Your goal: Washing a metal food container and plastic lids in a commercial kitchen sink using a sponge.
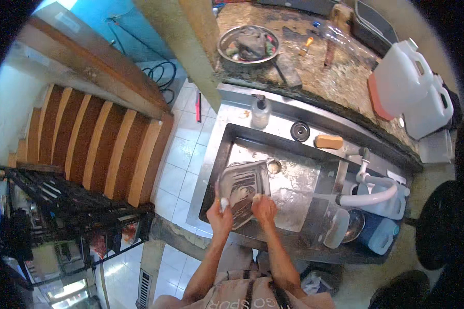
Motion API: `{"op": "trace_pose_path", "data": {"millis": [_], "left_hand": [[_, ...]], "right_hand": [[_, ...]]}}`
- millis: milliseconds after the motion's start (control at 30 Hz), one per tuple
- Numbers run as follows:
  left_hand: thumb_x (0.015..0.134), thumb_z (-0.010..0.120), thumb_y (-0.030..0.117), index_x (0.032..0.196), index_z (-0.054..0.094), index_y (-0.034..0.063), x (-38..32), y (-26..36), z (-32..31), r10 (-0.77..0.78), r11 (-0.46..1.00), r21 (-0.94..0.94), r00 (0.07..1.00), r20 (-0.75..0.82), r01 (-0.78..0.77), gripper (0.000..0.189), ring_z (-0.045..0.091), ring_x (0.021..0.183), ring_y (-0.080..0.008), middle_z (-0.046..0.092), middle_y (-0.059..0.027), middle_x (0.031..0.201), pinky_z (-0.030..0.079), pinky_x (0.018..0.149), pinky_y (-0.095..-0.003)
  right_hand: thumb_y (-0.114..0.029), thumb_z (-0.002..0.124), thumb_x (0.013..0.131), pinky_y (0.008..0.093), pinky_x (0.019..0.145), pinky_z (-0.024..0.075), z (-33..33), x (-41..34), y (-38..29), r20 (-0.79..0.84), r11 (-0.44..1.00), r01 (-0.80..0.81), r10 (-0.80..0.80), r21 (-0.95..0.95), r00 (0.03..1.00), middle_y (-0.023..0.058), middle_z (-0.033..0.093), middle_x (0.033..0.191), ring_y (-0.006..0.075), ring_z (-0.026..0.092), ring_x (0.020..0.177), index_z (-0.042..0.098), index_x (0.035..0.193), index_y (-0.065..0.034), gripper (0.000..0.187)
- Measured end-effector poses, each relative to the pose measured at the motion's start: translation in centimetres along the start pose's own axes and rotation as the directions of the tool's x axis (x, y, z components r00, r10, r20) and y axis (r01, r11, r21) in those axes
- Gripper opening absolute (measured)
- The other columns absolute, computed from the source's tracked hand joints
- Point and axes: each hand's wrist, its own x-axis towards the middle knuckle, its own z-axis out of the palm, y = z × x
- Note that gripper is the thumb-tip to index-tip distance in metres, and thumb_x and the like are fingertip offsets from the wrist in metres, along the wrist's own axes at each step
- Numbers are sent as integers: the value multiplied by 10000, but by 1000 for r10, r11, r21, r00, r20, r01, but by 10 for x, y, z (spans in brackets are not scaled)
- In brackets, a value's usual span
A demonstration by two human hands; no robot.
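Observation:
A rectangular see-through container (pixel 243 181), its inner side facing me, is tilted over the stainless steel sink basin (pixel 299 170). Along its left side, my left hand (pixel 219 218) grips the rim, and a small white patch shows at the thumb. Curled fingers of my right hand (pixel 265 210) close at the container's right edge; a pale spot at their tips is too blurred to name. Beyond the container is the round drain (pixel 274 167). A white curved faucet spout (pixel 371 196) reaches in from the right, with a blurred stream of water at its mouth.
On the sink's back ledge are a pump bottle (pixel 260 112), a drain strainer (pixel 300 131) and a sponge (pixel 328 141). The granite counter bears a metal bowl (pixel 226 44) with cloth and plastic jugs (pixel 400 77). More jugs (pixel 382 236) stand right. Wooden stairs (pixel 94 143) descend left.

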Motion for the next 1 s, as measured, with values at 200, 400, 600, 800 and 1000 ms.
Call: {"op": "trace_pose_path", "data": {"millis": [200,400,600,800,1000], "left_hand": [[735,573,12,1354,443,170,-12,-15,25,379,837,363,913,153,-409,652,580,848,-359,574,-143,1116,506,672,-394],[657,582,-29,1368,423,221,-34,-30,-1,415,619,341,663,623,-708,770,511,1128,-323,460,-116,1348,494,839,-380],[825,611,179,1386,368,137,-9,-69,-8,368,646,236,567,737,-726,612,394,1245,-291,327,-84,1447,409,982,-382],[869,529,190,1186,518,-28,17,-104,42,-634,405,-377,553,540,833,385,561,1006,-214,578,-149,1130,464,844,-355],[756,397,3,936,626,-2,26,-136,72,-547,786,-188,805,231,588,292,571,740,-167,625,-88,799,450,655,-322]], "right_hand": [[-311,528,904,348,744,525,-1,-9,-22,-49,246,31,68,969,996,54,642,952,182,609,915,594,1033,-39,308],[-305,485,925,341,701,527,-74,50,28,232,-459,-221,-34,860,972,69,655,858,179,617,703,592,994,-58,279],[-280,667,818,324,638,513,-25,71,78,419,-226,-396,63,890,906,70,656,822,194,618,662,613,963,-40,285],[-202,590,879,370,526,495,8,91,141,53,120,-77,191,990,980,51,619,775,187,583,580,579,982,-65,172],[-87,537,760,463,898,387,-41,-9,21,-234,923,334,-288,192,929,261,502,1155,402,487,1078,525,1063,6,317]]}}
